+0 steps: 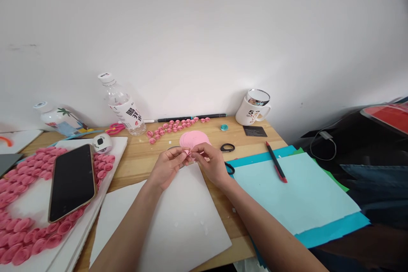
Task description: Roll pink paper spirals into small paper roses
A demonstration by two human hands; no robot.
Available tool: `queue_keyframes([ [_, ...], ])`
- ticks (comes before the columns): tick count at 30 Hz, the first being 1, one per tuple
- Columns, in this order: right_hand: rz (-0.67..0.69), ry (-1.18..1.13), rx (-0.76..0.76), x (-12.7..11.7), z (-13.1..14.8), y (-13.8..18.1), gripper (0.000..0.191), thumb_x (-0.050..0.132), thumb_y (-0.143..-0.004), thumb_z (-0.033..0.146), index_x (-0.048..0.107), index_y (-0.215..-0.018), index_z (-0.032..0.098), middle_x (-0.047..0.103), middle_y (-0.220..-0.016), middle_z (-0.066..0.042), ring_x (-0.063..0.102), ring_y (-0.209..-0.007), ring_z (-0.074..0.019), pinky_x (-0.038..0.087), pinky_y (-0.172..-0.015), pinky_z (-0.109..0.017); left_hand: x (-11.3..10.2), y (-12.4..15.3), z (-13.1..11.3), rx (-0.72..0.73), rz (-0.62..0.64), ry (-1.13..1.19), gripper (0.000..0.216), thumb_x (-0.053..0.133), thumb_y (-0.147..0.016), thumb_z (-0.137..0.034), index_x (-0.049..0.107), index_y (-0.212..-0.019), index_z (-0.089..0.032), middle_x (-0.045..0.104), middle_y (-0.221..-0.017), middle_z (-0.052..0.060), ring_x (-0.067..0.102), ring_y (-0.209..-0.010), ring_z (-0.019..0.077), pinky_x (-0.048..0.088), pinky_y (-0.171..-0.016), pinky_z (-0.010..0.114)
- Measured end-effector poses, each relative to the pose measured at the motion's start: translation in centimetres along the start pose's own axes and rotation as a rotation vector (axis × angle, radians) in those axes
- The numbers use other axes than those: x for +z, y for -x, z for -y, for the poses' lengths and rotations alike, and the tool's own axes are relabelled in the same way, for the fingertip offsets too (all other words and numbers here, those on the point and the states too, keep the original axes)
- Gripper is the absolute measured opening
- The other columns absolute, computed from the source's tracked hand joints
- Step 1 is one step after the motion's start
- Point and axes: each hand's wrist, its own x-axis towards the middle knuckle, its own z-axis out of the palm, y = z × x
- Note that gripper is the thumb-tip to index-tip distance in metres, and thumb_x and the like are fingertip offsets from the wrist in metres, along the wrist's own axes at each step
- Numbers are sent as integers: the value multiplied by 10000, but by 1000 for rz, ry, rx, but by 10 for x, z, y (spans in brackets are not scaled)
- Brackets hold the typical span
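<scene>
My left hand and my right hand meet over the middle of the desk, fingertips pinched together on a small piece of pink paper. Most of that piece is covered by my fingers. Just behind them lie pink paper circles in a stack. Black-handled scissors rest beside my right hand, their blades largely hidden by it. Beneath my wrists is a white sheet. Farther back, several small rolled pink paper roses stand in rows, with one teal paper rose to their right.
At left, a phone lies on a board with pink paper roses. A water bottle and a white mug stand near the wall. To the right are blue paper sheets with a pen on top.
</scene>
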Motion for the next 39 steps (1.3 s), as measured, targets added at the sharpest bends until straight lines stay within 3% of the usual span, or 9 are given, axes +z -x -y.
queue_keyframes([
  [7,-6,18,-76,0,2,0,112,506,-799,238,598,-744,208,614,-753,-22,559,-673,-134,481,-614,-263,0,1,-3,-36,34,71,169,722,-634,-201,691,-780,-120,637,-729,54,566,-695,130,436,-726,291],
  [18,-15,41,-142,0,2,2,93,518,-802,214,610,-787,214,638,-784,-27,581,-707,-139,481,-616,-265,-2,-1,1,-30,-12,88,201,744,-605,-195,699,-788,-128,648,-739,48,584,-709,126,447,-748,292],
  [39,-33,-15,-110,1,4,2,70,548,-780,181,615,-784,201,640,-780,-18,576,-687,-123,474,-609,-243,-2,0,-1,25,-1,48,197,732,-628,-208,692,-805,-134,637,-741,29,573,-703,107,451,-746,278],
])
